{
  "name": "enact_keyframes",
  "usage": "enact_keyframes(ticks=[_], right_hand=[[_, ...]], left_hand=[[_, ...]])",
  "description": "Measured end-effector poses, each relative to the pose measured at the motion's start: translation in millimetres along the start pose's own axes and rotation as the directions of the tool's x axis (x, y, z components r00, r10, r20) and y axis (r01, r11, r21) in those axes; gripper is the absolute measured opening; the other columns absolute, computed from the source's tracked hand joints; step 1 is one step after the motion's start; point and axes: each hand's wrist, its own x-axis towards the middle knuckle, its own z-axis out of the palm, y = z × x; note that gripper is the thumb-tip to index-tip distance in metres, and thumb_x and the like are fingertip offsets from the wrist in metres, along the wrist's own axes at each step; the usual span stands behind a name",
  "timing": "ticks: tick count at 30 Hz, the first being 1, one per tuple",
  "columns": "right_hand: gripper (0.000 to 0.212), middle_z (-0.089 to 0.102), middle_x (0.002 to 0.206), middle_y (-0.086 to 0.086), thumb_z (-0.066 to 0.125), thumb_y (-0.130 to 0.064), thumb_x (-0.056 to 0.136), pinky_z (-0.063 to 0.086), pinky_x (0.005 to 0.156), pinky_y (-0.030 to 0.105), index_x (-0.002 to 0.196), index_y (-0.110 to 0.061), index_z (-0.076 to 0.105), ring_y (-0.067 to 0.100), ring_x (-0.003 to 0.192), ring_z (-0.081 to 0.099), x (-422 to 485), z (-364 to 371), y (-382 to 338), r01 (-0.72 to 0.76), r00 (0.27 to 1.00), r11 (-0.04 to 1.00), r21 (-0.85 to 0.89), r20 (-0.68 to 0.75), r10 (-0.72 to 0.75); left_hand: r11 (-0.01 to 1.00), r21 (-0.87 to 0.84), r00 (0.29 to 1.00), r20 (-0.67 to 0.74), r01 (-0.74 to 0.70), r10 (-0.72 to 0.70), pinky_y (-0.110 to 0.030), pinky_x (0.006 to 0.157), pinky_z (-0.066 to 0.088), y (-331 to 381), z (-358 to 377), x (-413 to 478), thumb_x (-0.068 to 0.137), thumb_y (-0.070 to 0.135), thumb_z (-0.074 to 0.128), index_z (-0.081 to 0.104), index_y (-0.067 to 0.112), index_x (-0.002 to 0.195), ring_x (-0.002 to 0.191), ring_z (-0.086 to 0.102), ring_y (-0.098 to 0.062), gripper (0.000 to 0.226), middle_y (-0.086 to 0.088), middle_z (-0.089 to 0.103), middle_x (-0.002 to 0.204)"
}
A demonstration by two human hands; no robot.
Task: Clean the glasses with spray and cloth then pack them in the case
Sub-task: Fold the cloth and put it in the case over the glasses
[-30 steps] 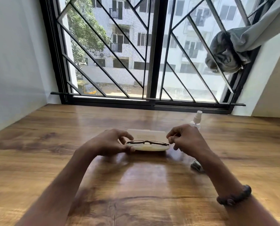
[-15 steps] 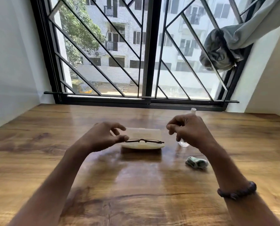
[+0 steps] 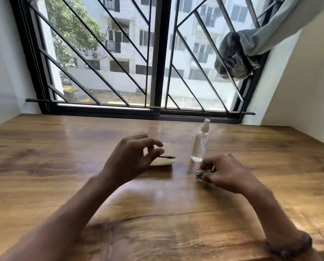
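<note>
We see bright daylight pouring through the window [image 3: 157,59], leaving pale glare on the table [image 3: 44,166] just below it, soft shadows nearer us, motion blur throughout, and the window's bars bowing outward toward its edges.

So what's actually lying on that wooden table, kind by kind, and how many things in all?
Glasses: 1
Pale case under them: 1
Clear spray bottle: 1
Small cloth at the right hand: 1
Total: 4

Bare forearms, no sleeves; a dark beaded bracelet [image 3: 289,245] (right wrist)
</note>
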Motion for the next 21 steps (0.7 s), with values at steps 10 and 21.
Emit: enact_keyframes(ticks=[10, 21], right_hand=[[0.036, 0.063, 0.066, 0.015, 0.085, -0.037, 0.074, 0.052, 0.049, 0.052, 0.077, -0.021, 0.053, 0.037, 0.056, 0.061, 52.4, 8.9, -81.0, 0.520, 0.849, 0.687, 0.507, -0.392, -0.353], [0.030, 0.051, 0.069, 0.003, 0.076, -0.032, 0.089, 0.037, 0.049, 0.037, 0.084, -0.011, 0.056, 0.019, 0.056, 0.045, 35.6, 40.9, -77.5, 0.628, 0.691, 0.730, 0.268, -0.624, -0.365]], left_hand=[[0.903, -0.367, 0.954, -0.106, 0.223, -0.279, -0.014, 0.050, 0.044, -0.7, -5.1, 5.7, 0.094, 0.046, 0.069, 0.076, 0.017, 0.111, 0.059, 0.065, -0.007, 0.034, 0.007, 0.076, 0.088], [0.887, -0.421, 0.980, 0.025, 0.189, -0.197, -0.010, 0.049, 0.043, 16.6, -2.7, 2.3, 0.098, 0.011, 0.067, 0.072, -0.001, 0.105, 0.058, 0.063, 0.001, 0.015, -0.003, 0.069, 0.078]])
